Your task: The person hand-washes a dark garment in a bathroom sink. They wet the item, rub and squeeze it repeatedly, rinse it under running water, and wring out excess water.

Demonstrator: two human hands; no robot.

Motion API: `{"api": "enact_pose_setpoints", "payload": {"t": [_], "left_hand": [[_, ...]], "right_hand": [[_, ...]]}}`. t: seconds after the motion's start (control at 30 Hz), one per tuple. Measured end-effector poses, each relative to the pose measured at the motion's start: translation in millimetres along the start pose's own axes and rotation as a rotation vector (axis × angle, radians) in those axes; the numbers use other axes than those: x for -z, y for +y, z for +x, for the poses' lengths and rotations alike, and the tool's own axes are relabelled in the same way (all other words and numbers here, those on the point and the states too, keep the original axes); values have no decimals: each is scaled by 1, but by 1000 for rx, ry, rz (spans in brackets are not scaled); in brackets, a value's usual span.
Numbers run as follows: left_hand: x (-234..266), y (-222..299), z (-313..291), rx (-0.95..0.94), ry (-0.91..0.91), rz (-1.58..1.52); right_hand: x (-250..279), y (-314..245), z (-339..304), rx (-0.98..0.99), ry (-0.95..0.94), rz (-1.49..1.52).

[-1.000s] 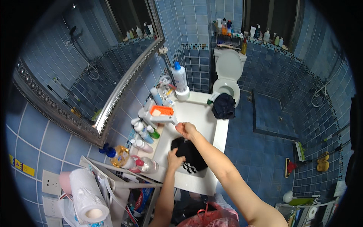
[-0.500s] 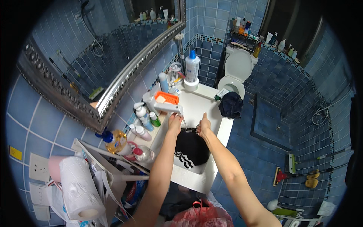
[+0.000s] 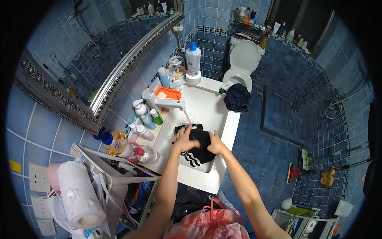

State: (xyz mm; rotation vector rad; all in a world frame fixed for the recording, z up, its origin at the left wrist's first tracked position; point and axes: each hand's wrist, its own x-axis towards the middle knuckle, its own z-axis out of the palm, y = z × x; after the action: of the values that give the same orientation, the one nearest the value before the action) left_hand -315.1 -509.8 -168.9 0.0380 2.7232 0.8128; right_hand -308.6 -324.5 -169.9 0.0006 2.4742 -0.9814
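- Bottles (image 3: pixel 144 119) crowd the sink's left rim; a stray elbow could, I judge, knock one into the basin.
- Tap (image 3: pixel 169 103) runs a thin stream just above the cloth; splash over the sink (image 3: pixel 223 131) edge seems possible.
- Left hand (image 3: pixel 184 139) presses on the black cloth (image 3: pixel 197 149), fingers spread and curled into it.
- The cloth, with white wavy marks, lies in the basin under both hands.
- Right hand (image 3: pixel 216 144) grips the cloth's right side, fingers closed around a fold.
- A dark garment (image 3: pixel 237 97) is bunched on the far right rim; it could slip off to the floor.
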Motion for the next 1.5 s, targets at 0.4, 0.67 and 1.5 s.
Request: {"api": "enact_pose_setpoints", "payload": {"t": [0.4,0.67,1.5], "left_hand": [[39,11,-29,-95,465,-838],[104,52,-54,-276,546,-1166],[-13,-33,21,40,54,-1651]], "right_hand": [[32,-20,-1,107,209,370],[59,-43,-15,-228,-378,1090],[49,-64,-26,537,-139,863]]}}
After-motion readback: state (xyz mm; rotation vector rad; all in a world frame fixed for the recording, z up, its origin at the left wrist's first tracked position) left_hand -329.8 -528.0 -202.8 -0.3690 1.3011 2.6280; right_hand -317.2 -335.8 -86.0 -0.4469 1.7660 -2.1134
